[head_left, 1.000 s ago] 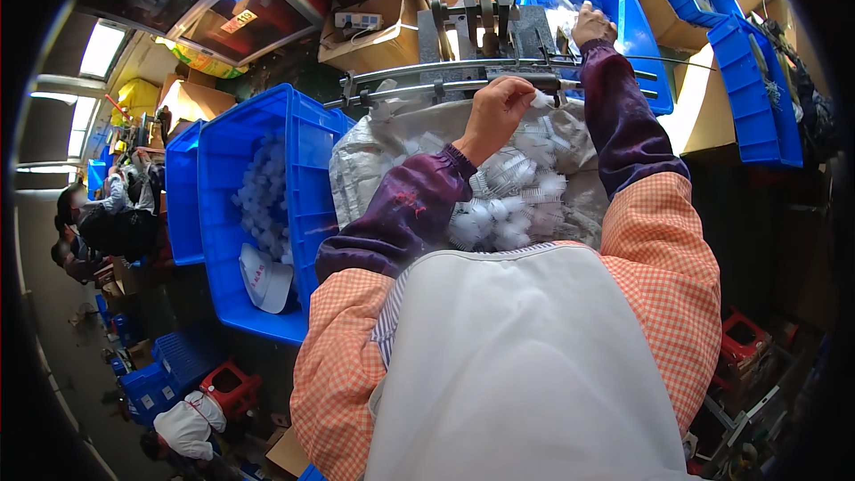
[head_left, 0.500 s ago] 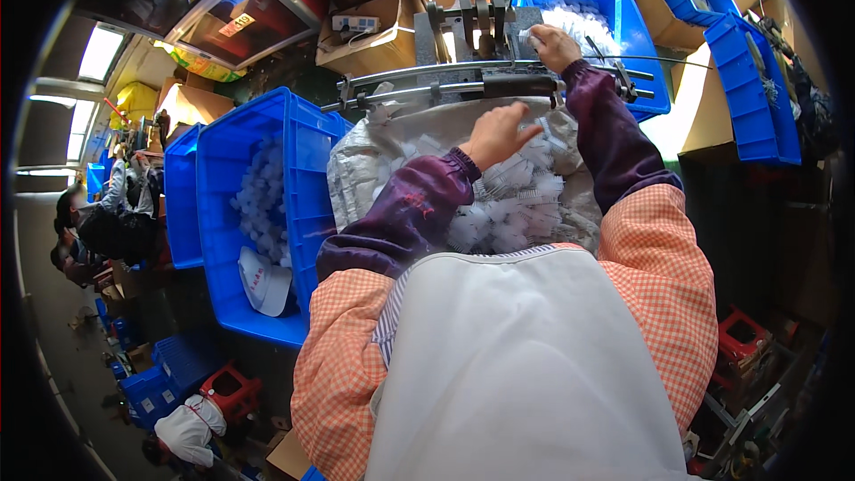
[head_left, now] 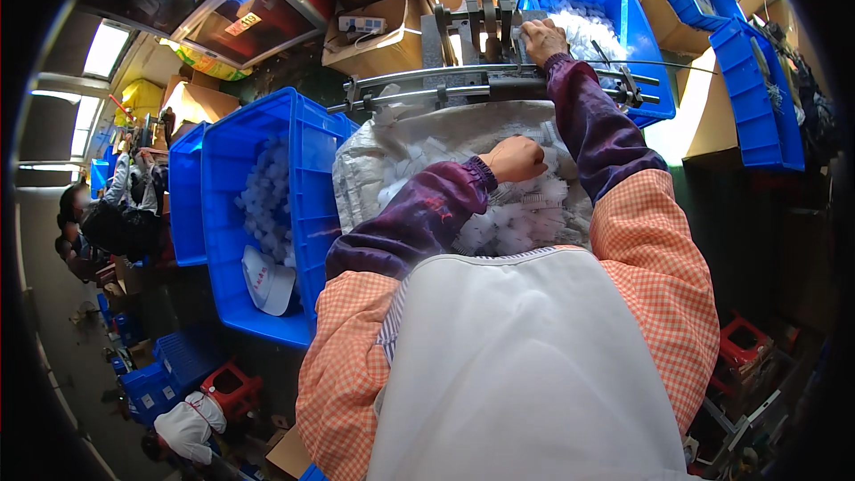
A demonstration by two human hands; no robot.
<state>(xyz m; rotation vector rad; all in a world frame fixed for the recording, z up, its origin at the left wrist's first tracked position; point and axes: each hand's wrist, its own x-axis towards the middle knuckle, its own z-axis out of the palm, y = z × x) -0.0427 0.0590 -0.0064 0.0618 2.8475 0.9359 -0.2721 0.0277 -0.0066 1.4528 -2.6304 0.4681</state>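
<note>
My left hand (head_left: 517,158) is closed over a heap of small white plastic pieces (head_left: 525,218), some with fine comb-like teeth. The heap lies on a pale woven sack (head_left: 356,174) spread in front of me. Whatever those fingers hold is hidden. Farther off, my right hand (head_left: 545,40) has its fingers curled against the right side of a dark metal bench machine (head_left: 488,28). What it grips there is too small to make out. A metal rail (head_left: 419,80) with a sliding carriage crosses between the machine and the sack.
At the left stands a blue crate (head_left: 307,169) with white pieces and a white cap (head_left: 267,281) in it. Another blue crate (head_left: 646,27) of white pieces is beyond my right hand. Cardboard boxes (head_left: 383,44) stand behind. A person (head_left: 187,428) sits at lower left.
My left hand has closed from spread fingers and moved slightly right and down, over the heap. My right hand has shifted a little left at the machine; the rail's dark carriage has also moved.
</note>
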